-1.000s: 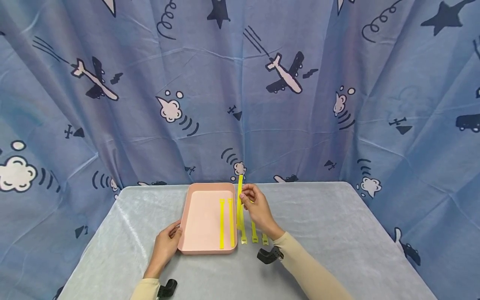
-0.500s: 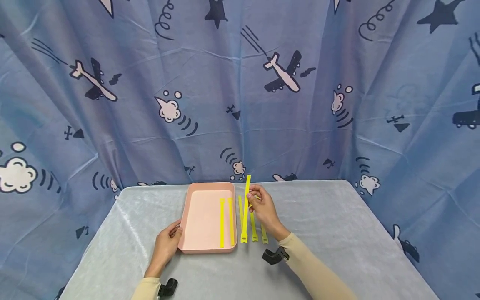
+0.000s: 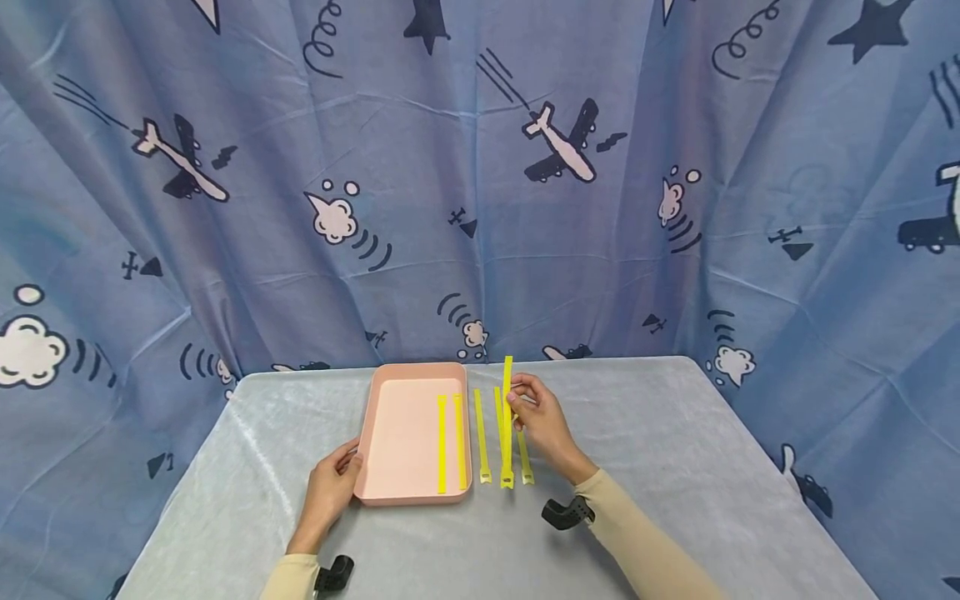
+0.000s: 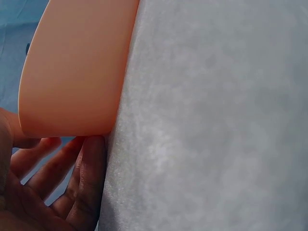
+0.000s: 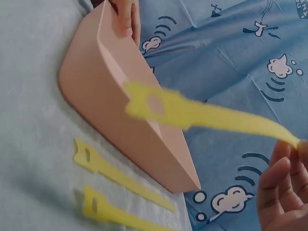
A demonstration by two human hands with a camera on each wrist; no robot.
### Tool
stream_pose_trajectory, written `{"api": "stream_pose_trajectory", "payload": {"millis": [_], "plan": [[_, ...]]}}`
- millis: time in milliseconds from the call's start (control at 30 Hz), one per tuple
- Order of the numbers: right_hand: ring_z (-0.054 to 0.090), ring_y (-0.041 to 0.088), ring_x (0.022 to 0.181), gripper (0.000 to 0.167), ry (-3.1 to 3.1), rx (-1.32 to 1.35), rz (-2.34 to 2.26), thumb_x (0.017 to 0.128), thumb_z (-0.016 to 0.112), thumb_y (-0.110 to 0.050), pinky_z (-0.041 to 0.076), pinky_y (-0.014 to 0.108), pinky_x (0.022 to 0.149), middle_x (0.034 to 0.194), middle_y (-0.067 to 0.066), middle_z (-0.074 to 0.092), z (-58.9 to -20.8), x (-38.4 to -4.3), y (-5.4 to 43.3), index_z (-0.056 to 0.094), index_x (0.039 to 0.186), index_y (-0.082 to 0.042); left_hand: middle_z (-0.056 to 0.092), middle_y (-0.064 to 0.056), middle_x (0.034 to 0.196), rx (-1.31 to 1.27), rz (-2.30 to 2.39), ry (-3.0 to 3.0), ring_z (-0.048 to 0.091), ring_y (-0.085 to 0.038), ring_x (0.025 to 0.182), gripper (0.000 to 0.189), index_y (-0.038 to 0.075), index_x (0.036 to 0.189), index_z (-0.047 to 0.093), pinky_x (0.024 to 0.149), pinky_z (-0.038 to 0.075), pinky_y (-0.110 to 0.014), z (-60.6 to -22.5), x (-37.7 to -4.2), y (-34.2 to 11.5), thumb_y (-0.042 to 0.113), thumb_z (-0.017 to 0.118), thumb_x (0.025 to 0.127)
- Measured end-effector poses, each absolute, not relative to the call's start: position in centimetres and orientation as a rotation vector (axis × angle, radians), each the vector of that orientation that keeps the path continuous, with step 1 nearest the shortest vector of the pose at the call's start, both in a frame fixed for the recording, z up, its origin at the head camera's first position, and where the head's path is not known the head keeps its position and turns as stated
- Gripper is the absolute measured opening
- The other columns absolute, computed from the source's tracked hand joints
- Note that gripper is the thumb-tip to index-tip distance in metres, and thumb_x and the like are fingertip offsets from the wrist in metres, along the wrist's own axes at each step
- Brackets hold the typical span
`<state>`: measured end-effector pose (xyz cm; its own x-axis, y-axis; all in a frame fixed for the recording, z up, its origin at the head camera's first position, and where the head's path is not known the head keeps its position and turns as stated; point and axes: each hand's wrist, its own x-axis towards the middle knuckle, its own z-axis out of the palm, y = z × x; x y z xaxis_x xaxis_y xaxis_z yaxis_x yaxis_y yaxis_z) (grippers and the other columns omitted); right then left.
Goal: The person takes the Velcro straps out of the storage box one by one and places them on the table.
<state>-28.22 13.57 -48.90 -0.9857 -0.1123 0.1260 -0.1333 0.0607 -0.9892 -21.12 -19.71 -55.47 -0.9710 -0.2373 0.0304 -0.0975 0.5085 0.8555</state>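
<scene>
While the left hand (image 3: 327,492) grips the pink tray (image 3: 405,450), a yellow strap (image 5: 211,117) shifts farther right.
Pinched by fingers of the right hand (image 3: 547,423), it hangs over straps (image 3: 482,442) on the bench (image 3: 637,450), seemingly unplaced.

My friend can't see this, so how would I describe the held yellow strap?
On the table, find the pink tray. To its right, a right hand pinches one slotted yellow strap. It alone is raised; the other yellow straps lie flat.
</scene>
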Motion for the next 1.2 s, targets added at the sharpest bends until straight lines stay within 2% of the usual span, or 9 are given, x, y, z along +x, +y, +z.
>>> {"api": "stream_pose_trajectory", "payload": {"millis": [133,367,567,967,1200], "plan": [[0.057,0.01,0.069,0.028,-2.313,0.283,2.097,0.1,0.054,-0.007,0.047,0.029,0.056,0.103,0.013,0.057,-49.1,-27.9,14.7,0.05,0.128,-0.007,0.068,-0.02,0.122,0.295,-1.462,-2.605,0.068,-0.029,0.107,0.039,0.005,0.137,0.058,0.085,0.056,-0.035,-55.5,-21.1,-19.7,0.018,0.054,0.101],[0.057,0.012,0.069,0.029,-2.349,0.217,2.06,0.1,0.055,-0.01,0.049,0.03,0.057,0.104,0.017,0.057,-49.8,-28.2,17.0,0.05,0.128,-0.006,0.069,-0.02,0.12,0.295,-1.443,-2.58,0.068,-0.029,0.106,0.038,0.005,0.135,0.059,0.085,0.056,-0.037,-55.8,-21.3,-19.7,0.018,0.055,0.1],[0.057,0.01,0.067,0.026,-2.414,0.136,1.99,0.1,0.055,-0.01,0.051,0.033,0.058,0.1,0.009,0.06,-50.4,-28.4,18.6,0.052,0.126,-0.006,0.068,-0.02,0.123,0.316,-1.468,-2.604,0.067,-0.029,0.108,0.039,0.006,0.137,0.058,0.086,0.055,-0.036,-55.8,-21.2,-19.7,0.019,0.054,0.1],[0.054,0.009,0.066,0.029,-2.487,0.038,1.937,0.099,0.058,-0.01,0.048,0.026,0.057,0.096,0.007,0.061,-52.3,-30.2,20.1,0.053,0.127,-0.004,0.067,-0.021,0.124,0.305,-1.468,-2.616,0.067,-0.03,0.109,0.039,0.006,0.138,0.057,0.086,0.055,-0.036,-55.5,-21.2,-19.9,0.018,0.053,0.101],[0.054,0.012,0.068,0.028,-2.584,-0.016,1.86,0.1,0.057,-0.013,0.047,0.026,0.058,0.1,0.011,0.063,-53.3,-31.1,20.2,0.055,0.127,-0.006,0.067,-0.02,0.124,0.318,-1.479,-2.614,0.067,-0.029,0.11,0.039,0.007,0.138,0.057,0.087,0.055,-0.036,-55.5,-21.3,-19.9,0.019,0.053,0.101]]}}
